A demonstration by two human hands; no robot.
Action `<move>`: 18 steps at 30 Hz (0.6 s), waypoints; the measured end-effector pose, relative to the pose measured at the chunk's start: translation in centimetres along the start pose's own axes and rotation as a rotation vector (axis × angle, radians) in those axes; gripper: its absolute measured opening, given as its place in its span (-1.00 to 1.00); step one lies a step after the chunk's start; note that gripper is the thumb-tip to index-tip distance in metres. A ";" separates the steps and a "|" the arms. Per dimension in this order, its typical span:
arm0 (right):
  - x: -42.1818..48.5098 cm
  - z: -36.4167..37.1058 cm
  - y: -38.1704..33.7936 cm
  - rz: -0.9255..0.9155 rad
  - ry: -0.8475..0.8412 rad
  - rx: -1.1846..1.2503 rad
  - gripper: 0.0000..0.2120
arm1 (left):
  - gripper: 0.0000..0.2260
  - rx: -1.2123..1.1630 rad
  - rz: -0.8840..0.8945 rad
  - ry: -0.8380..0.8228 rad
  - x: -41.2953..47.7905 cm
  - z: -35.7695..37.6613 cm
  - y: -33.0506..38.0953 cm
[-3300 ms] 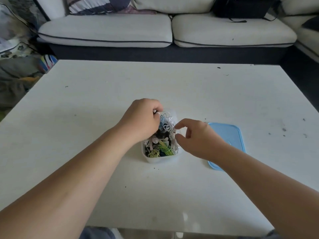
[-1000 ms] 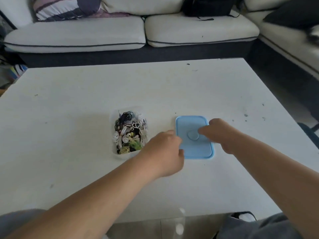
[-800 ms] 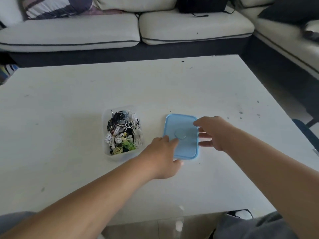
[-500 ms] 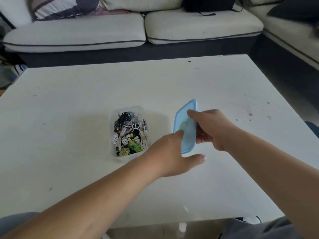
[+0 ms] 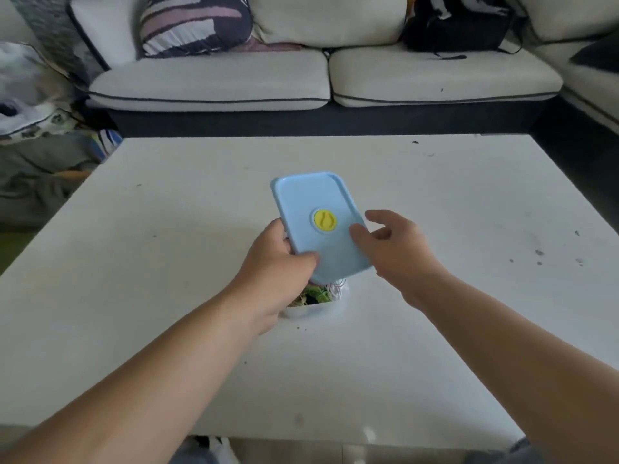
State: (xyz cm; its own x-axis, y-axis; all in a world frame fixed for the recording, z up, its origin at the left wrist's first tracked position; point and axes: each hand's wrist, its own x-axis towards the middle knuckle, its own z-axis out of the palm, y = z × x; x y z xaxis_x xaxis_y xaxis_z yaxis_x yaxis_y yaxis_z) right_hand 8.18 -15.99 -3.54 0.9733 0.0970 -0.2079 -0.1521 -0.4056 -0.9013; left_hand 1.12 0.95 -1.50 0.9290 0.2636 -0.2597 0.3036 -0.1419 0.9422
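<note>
Blue lid (image 5: pixel 321 226), tilted at frame centre, gripped by left hand (image 5: pixel 278 262), thumb on top. Right hand (image 5: pixel 398 249) loosely open, thumb touching its right side. Hovered over filled container (image 5: pixel 311 309) on bench (image 5: pixel 167 262); not yet pressed shut.

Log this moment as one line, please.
lid: tilted over box, not closed | left hand: grips lid | right hand: touches lid
</note>
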 end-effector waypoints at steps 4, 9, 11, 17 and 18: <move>1.0 2.3 0.1 -0.003 -0.019 -0.064 -0.76 | -0.67 0.137 -0.040 0.017 0.4 -2.0 -1.3; 1.7 3.4 1.6 -0.081 -0.048 -0.429 -0.58 | -0.59 0.610 -0.018 -0.054 1.2 -3.1 -1.9; 1.9 3.4 2.1 -0.110 -0.047 -0.503 -0.58 | -0.56 0.715 -0.016 -0.074 1.7 -3.3 -2.1; 2.4 3.7 2.6 -0.141 -0.074 -0.515 -0.66 | -0.55 1.030 -0.031 -0.086 2.1 -3.4 -2.7; 2.5 3.7 2.6 -0.144 -0.074 -0.508 -0.68 | -0.51 1.046 -0.036 -0.096 1.9 -3.2 -2.8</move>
State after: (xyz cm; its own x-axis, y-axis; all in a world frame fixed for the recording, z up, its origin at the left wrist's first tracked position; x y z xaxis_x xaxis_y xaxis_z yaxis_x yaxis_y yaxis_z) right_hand 9.57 -13.40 -7.81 0.9606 0.2410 -0.1385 0.1027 -0.7708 -0.6287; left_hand 1.39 4.94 -3.99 0.9148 0.2140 -0.3426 0.3204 -0.9009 0.2929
